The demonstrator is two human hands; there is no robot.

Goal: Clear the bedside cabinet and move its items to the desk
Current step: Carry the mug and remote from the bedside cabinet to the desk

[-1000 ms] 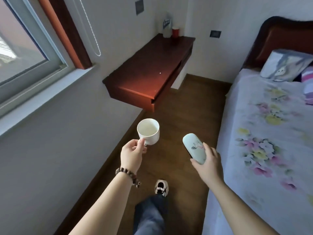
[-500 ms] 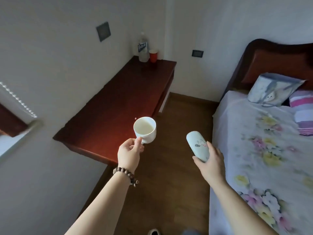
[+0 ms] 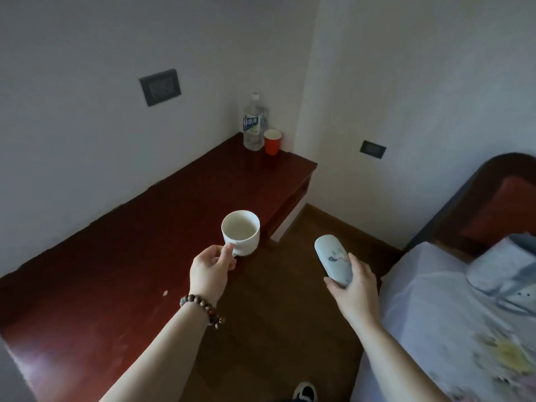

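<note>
My left hand [image 3: 211,271] pinches the handle of a white cup [image 3: 241,232], held upright above the near edge of the dark red desk [image 3: 121,265]. My right hand [image 3: 352,288] grips a pale blue oval case [image 3: 333,262] with a small drawing on it, held over the wooden floor between desk and bed. At the desk's far corner stand a clear water bottle [image 3: 254,123] and a red paper cup [image 3: 272,142].
The bed [image 3: 452,329] with a floral sheet and a pillow [image 3: 504,271] fills the right side, its dark headboard [image 3: 475,195] against the wall. Wooden floor [image 3: 290,314] runs between desk and bed. Wall sockets [image 3: 160,87] sit above the desk.
I have walked closer to the desk; the window has left the view. Both hands kept their hold, and the cup now hangs over the desk's edge.
</note>
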